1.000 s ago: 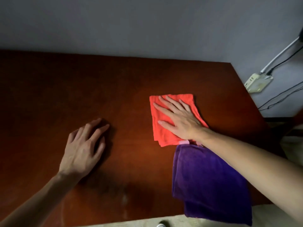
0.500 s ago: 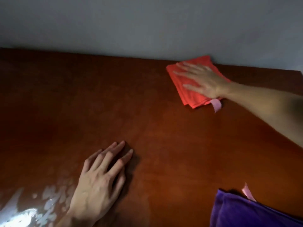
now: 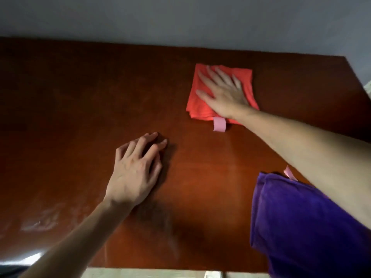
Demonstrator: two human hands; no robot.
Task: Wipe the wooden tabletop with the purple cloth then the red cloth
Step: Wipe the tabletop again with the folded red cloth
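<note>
The folded red cloth (image 3: pixel 200 106) lies flat on the dark wooden tabletop (image 3: pixel 80 109), toward its far right. My right hand (image 3: pixel 222 91) presses on it with spread, straight fingers. A pink loop tag (image 3: pixel 219 124) sticks out of the cloth's near edge. My left hand (image 3: pixel 134 173) rests flat on the bare wood near the middle, fingers slightly bent. The folded purple cloth (image 3: pixel 301 227) sits at the near right corner, partly under my right forearm, with a small pink tag at its far edge.
A grey wall (image 3: pixel 180 23) runs along the table's far edge. The table's right edge (image 3: pixel 357 77) slants off at the upper right. A wet-looking sheen (image 3: pixel 40 223) shows on the wood at the near left. Pale floor shows below the near edge.
My right hand has slid the red cloth back from the far edge by the wall toward me. The left hand stays planted on the wood. The view has shifted.
</note>
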